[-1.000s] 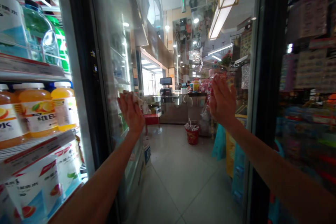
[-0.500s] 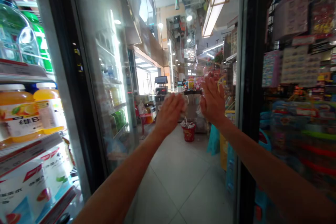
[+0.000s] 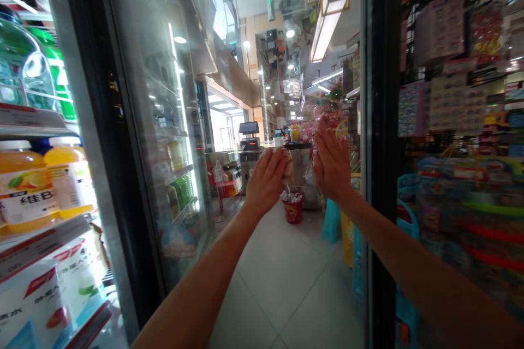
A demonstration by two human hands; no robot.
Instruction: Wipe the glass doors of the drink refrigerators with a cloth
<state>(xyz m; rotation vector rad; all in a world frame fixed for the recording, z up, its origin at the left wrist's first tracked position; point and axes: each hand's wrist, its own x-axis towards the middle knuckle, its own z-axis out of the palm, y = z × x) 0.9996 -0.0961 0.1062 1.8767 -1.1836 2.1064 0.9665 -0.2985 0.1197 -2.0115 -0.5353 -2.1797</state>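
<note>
In the head view, the glass door (image 3: 278, 267) with its black frame stands open in front of me, beside the lit drinks cooler. My left hand (image 3: 268, 177) presses on the glass near its middle, fingers together over a pale, crumpled cloth (image 3: 289, 169) that shows at the fingertips. Most of that cloth is hidden under the hand. To its right, my right hand (image 3: 331, 161) is raised against the glass, fingers stretched and palm forward, holding nothing that I can see. Both arms reach forward from the lower edge.
Orange juice bottles (image 3: 22, 185) and white pouches (image 3: 36, 300) fill the cooler shelves on the left. Through the glass appear a red bucket (image 3: 293, 208), a checkout screen (image 3: 249, 128) and tiled floor. Hanging packaged goods (image 3: 446, 103) line the right, past the door frame (image 3: 379, 174).
The view has shifted slightly, so the door frame and shelves sit further left. Both hands remain at the glass, the left less blurred and with little shift.
</note>
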